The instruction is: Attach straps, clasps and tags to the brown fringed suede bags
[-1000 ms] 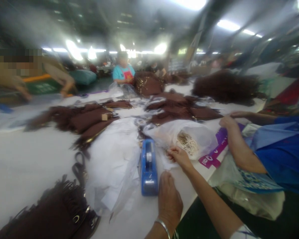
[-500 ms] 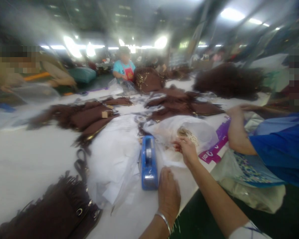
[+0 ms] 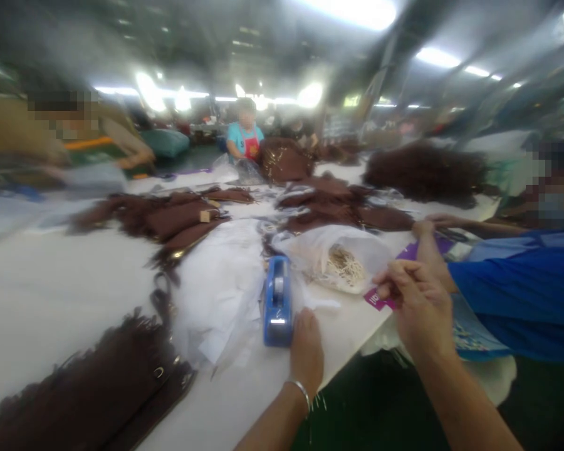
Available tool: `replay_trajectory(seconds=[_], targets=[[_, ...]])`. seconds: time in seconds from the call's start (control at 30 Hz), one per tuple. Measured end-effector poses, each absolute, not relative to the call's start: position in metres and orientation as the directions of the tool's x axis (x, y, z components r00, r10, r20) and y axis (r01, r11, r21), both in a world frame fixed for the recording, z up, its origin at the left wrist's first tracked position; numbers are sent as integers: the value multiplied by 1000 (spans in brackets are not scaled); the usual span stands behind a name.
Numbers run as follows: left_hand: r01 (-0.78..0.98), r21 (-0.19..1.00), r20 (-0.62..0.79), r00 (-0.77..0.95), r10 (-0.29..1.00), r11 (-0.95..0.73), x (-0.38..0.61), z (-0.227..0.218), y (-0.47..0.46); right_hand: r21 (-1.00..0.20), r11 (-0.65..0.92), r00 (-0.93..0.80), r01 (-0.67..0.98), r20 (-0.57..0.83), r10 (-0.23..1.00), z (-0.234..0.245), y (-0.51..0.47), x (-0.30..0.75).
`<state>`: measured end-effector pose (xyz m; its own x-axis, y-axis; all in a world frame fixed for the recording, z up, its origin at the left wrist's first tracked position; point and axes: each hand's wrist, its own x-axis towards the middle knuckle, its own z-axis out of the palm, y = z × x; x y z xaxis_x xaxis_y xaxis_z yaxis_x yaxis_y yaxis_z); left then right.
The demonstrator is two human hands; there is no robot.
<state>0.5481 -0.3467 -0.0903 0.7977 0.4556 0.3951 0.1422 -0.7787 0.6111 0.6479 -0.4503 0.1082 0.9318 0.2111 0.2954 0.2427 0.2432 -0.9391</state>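
Observation:
My left hand (image 3: 307, 347), with a silver bangle at the wrist, lies palm down on the white table with its fingers extended. It is just right of a blue tape dispenser (image 3: 278, 307). Raised near the table edge, my right hand (image 3: 418, 307) has thumb and fingers pinched together; anything between them is too small to make out. To its left, a clear plastic bag (image 3: 301, 247) lies with its mouth towards me, and pale string-like pieces (image 3: 345, 266) show inside. Left of the dispenser, white sheets (image 3: 216, 282) lie in clear plastic.
A dark brown fringed bag (image 3: 89, 388) lies at front left. More brown bags (image 3: 173, 219) are spread farther along the table (image 3: 75, 275). At right, a co-worker's blue sleeve (image 3: 517, 269) and hands reach over the edge. Another person (image 3: 245, 141) is at the far side.
My right hand has moved from over the plastic bag's mouth back towards me and right, still pinched. My left hand stays beside the dispenser. The view has shifted slightly.

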Motion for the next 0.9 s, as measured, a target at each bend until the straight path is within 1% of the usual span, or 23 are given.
replay_trajectory(seconds=[0.1,0.17,0.23,0.27,0.3,0.33,0.37,0.4,0.43,0.47,0.5,0.53,0.57,0.6,0.63,0.67,0.7,0.8,0.83,0.9], targets=[[147,514,415,820,395,-845,542,-82,-347,-963,250,948,104,172,268,95,-466,619],[99,508,436,828,354,-856,532,-67,-347,-966,254,957,46,116,268,87,-477,609],[14,555,449,837,314,-832,517,-46,-348,-963,270,963,7,79,256,82,-486,602],[-30,604,447,840,308,-797,507,-34,-349,-960,281,965,-10,64,254,81,-490,600],[-58,673,432,840,328,-738,497,-22,-350,-956,292,966,-27,50,253,80,-492,597],[-67,758,394,840,374,-649,487,-10,-352,-952,303,967,-44,36,254,79,-494,594],[-58,850,322,844,429,-523,476,1,-355,-947,316,966,-61,24,257,78,-494,591],[-38,933,215,855,471,-357,466,10,-358,-941,327,964,-80,10,265,77,-493,587],[-3,988,79,875,477,-158,457,18,-361,-935,339,960,-101,-3,279,75,-491,583],[47,997,-68,899,433,59,447,25,-364,-930,348,955,-122,-14,297,73,-488,578],[109,958,-199,919,341,266,439,29,-366,-925,354,949,-139,-22,315,70,-485,573],[173,881,-295,928,226,440,430,33,-367,-923,354,943,-151,-28,331,66,-482,568],[231,791,-356,927,119,567,421,35,-367,-925,347,939,-158,-32,342,63,-479,563],[269,715,-386,921,43,645,412,36,-365,-929,334,936,-159,-34,349,60,-477,557],[286,673,-396,918,6,682,403,37,-363,-935,318,935,-157,-36,353,57,-474,551],[287,670,-400,917,7,684,393,36,-359,-941,300,934,-154,-40,354,54,-472,546],[280,697,-403,914,37,660,383,36,-355,-948,281,934,-153,-45,355,53,-470,541],[279,804,-426,886,182,525,351,29,-344,-963,215,920,-165,-72,384,49,-465,526],[289,822,-439,871,222,491,340,25,-341,-971,174,909,-166,-82,408,48,-463,521],[321,834,-475,832,288,450,319,15,-335,-993,26,886,-116,-92,454,43,-455,508]])
